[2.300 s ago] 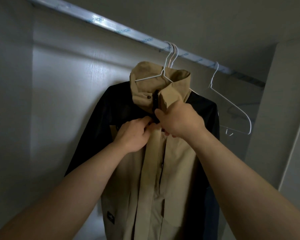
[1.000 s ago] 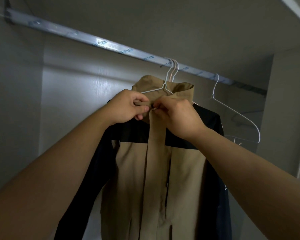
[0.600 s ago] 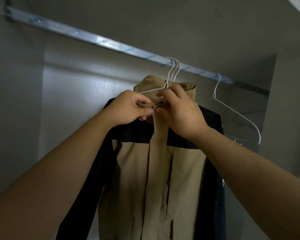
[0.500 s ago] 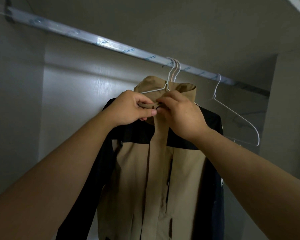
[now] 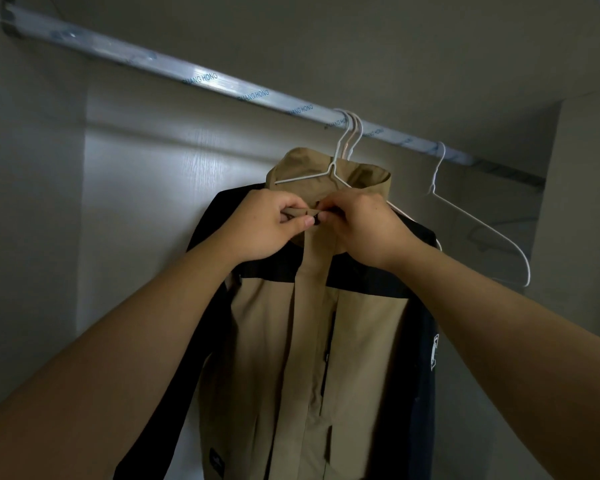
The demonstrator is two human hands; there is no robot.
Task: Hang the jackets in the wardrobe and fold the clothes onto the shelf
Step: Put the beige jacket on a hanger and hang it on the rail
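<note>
An empty hanger (image 5: 482, 223) is hanging on the rail (image 5: 222, 86) beside the jacket (image 5: 361, 323), whose collar both the left hand (image 5: 260, 225) and right hand (image 5: 368, 230) are pinching.

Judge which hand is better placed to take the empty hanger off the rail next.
Right. The right hand is nearer the empty hanger, which hangs on the rail to the jacket's right. The left hand would have to cross over. Both now pinch the collar.

An empty white wire hanger (image 5: 478, 223) hangs on the rail (image 5: 174, 69).
</note>
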